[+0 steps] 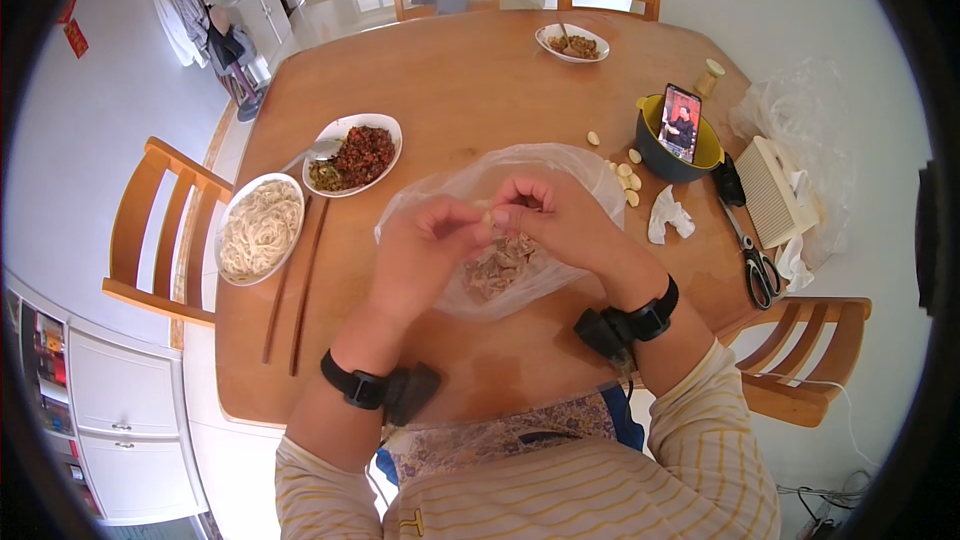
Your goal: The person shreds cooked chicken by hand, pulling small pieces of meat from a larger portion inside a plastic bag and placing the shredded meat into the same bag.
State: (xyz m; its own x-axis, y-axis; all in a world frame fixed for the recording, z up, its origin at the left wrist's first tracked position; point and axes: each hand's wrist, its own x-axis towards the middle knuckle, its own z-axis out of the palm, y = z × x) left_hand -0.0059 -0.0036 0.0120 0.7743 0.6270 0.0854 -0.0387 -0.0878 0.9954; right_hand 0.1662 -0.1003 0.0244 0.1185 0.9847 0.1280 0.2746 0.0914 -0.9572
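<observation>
Both of my hands meet over a clear plastic bag (577,165) spread on the table. Between the fingertips of my left hand (435,240) and my right hand (551,214) is a small pale garlic clove (488,219), mostly covered by the fingers. Papery garlic skins (501,270) lie in a heap in the bag beneath. To the right of the bag are several peeled garlic cloves (624,171), with one apart from the group. A crumpled white tissue (670,216) lies near them. Each wrist wears a black strap with a small device.
Noodles (261,231), brown chopsticks (309,289) and a dish of chopped red chilli (365,157) are left. A phone (681,124) leans in a dark bowl (667,157). Scissors (754,259) and a ridged cream box (772,191) lie right; a food dish (574,43) sits far back.
</observation>
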